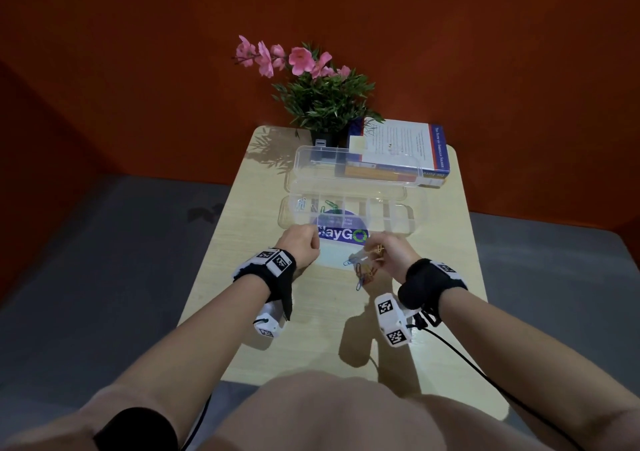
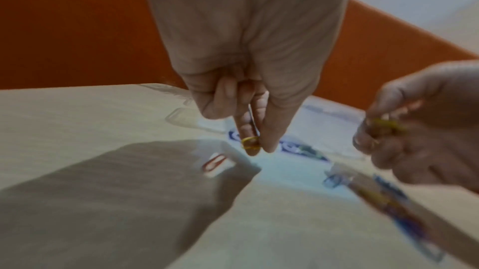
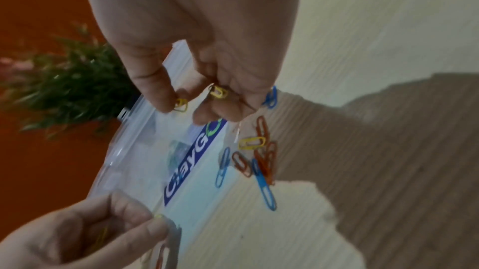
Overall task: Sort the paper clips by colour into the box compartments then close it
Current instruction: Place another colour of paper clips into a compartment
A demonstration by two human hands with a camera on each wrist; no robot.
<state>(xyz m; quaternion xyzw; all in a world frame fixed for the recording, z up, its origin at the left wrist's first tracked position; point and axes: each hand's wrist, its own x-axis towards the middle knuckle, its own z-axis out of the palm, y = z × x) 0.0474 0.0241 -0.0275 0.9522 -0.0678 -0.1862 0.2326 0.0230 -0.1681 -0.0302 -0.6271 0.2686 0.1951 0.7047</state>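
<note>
Orange wall behind a pale wooden desk (image 1: 263, 312), where the clear compartment box (image 1: 412, 223) lies open beyond your hands, a few clips already in its left cells. Risk: the small yellow clips may slip from your fingertips and drop back among the unsorted paper clips (image 3: 259, 156) just beside the box, or land in a wrong cell. Your left hand (image 2: 243, 80) pinches one yellow clip (image 2: 250, 142) at its fingertips; your right hand (image 3: 207, 64) curls round several yellow clips (image 3: 219, 92).
</note>
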